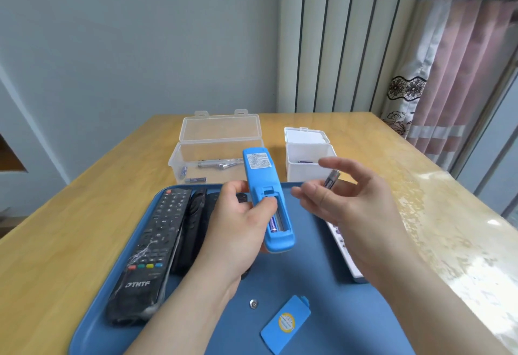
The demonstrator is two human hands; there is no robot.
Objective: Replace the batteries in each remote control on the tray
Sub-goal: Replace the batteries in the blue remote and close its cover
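Left hand (238, 214) grips the slim blue plastic remote (259, 169), one battery (273, 225) seated; right hand (347, 203) pinches a second battery (331, 179); flat cover (286, 324) lies near on the tray (308, 259).

Looks like smooth, faintly glossy plastic on the blue remote (259, 175) and its loose battery cover (286, 324). Reads as matt plastic on the tray (308, 242). Shows crinkled clear film over the black remote (148, 248), a shiny wrap on the battery (330, 179), translucent plastic in the clear box (218, 141), and glossy varnished wood on the table (84, 214).

We log: left hand (238, 214) and right hand (344, 203) bare; left forearm (193, 296) and right forearm (420, 284) unsleeved; fingernails short.
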